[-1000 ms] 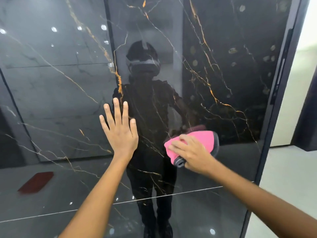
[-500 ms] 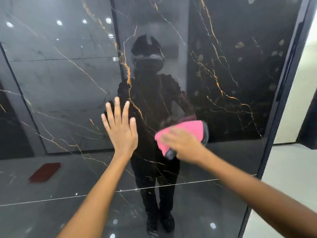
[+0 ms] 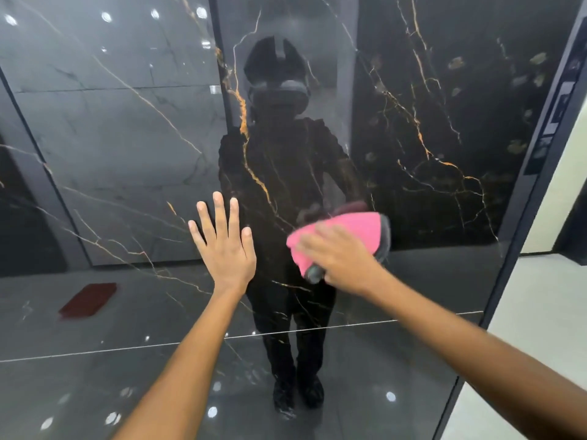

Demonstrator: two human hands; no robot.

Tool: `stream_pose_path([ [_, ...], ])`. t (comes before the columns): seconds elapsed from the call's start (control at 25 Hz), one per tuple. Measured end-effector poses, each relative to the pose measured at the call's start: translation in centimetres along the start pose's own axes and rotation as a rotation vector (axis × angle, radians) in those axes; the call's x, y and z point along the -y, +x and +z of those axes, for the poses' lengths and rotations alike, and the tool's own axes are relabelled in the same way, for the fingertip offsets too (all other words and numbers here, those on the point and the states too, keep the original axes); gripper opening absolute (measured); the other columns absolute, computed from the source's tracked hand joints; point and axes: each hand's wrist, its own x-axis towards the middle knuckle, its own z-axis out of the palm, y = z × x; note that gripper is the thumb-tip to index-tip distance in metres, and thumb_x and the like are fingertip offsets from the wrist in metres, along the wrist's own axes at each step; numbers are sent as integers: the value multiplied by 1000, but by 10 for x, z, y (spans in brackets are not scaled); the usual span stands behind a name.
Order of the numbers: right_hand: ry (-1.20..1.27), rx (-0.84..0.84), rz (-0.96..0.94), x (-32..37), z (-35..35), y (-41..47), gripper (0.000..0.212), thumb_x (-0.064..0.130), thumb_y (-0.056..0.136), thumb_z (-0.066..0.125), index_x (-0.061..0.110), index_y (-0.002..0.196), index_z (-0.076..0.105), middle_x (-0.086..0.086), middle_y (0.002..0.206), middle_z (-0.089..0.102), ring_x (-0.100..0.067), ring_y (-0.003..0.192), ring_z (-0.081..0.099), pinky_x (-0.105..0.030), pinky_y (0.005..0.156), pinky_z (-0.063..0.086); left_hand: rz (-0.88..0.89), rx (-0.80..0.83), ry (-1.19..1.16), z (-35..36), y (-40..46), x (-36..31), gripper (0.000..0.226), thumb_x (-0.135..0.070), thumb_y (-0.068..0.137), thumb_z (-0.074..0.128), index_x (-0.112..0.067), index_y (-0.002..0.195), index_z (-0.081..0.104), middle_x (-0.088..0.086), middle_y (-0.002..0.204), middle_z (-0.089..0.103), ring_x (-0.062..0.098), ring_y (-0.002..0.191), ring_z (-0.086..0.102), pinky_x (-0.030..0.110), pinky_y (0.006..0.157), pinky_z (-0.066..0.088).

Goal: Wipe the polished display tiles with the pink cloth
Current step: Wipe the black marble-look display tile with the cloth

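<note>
A tall, glossy black display tile [image 3: 428, 128] with gold and white veins fills the view and mirrors a person. My right hand [image 3: 341, 258] presses the pink cloth [image 3: 355, 231], which has a grey edge, flat against the tile a little right of centre; the hand is motion-blurred. To the left of it my left hand [image 3: 224, 246] rests flat on the tile, fingers spread, holding nothing. A thin horizontal joint line [image 3: 365, 327] crosses the tile below both hands.
The tile's dark frame edge [image 3: 521, 217] runs down the right side. Beyond it lie a pale floor [image 3: 540, 312] and a light wall. Reflected ceiling lights and a red mat [image 3: 89, 298] show in the tile's left half.
My right hand has slid the pink cloth leftward across the tile, toward the left hand. The view has tilted down a little; the left hand stays pressed on the tile.
</note>
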Motion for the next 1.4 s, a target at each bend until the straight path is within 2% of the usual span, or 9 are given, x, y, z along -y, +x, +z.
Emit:
stream_pose_path([
  [0.16,89,-378,653,-38,-37,55,52,11,63,52,8,114,63,-10,114,62,-28,105,38,-35,78,27,5,-12,15,1,-1,0,56,-29,100,30,-18,154,18,2,160,13,21,150,-9,46,120,-4],
  [0.4,30,95,-89,52,24,-8,56,10,50,69,15,106,64,1,100,62,-24,99,43,-35,76,40,30,-38,13,1,-1,0,54,-30,101,29,-17,153,22,8,158,23,29,149,2,48,119,-1],
  [0.6,122,-409,573,-40,-34,63,62,5,55,65,9,117,64,-9,119,59,-29,114,39,-36,89,29,8,-27,26,1,0,0,55,-29,101,30,-17,153,21,11,159,23,21,150,-9,45,120,-4],
  [0.76,1,55,-13,44,40,-32,93,13,49,69,16,137,41,1,139,40,-27,127,35,-40,108,21,26,-28,15,1,1,-1,54,-29,101,30,-17,153,23,12,158,26,34,148,8,47,119,-1],
  [0.84,-134,215,-253,41,41,-61,96,8,56,68,17,144,32,2,150,37,-24,138,28,-38,120,-1,23,-31,13,0,-1,-2,54,-29,101,30,-17,153,23,12,158,26,35,146,11,47,119,-1],
  [1.0,-141,-315,148,-61,-20,19,57,23,86,60,10,140,47,-11,146,44,-32,141,29,-43,119,6,15,-34,26,2,0,-2,55,-28,100,31,-17,153,22,11,158,23,35,146,10,45,120,-3],
  [1.12,-26,-550,426,-66,-21,45,57,37,93,57,4,139,48,-14,147,41,-31,141,29,-42,118,17,12,-34,23,2,-2,-1,54,-28,100,30,-17,153,22,11,158,24,36,146,10,45,120,-3],
  [1.32,-86,218,-270,61,71,-77,96,8,52,74,14,143,45,-3,151,37,-17,142,26,-36,120,-7,20,-24,1,-1,1,-2,54,-28,100,30,-15,153,23,13,157,26,37,145,11,45,120,-3],
  [1.4,-113,171,-389,50,71,-73,92,6,58,69,15,145,40,-1,154,33,-17,147,15,-38,120,-9,16,-20,2,-1,0,-2,54,-28,100,30,-16,153,23,13,157,25,37,145,11,45,119,-3],
])
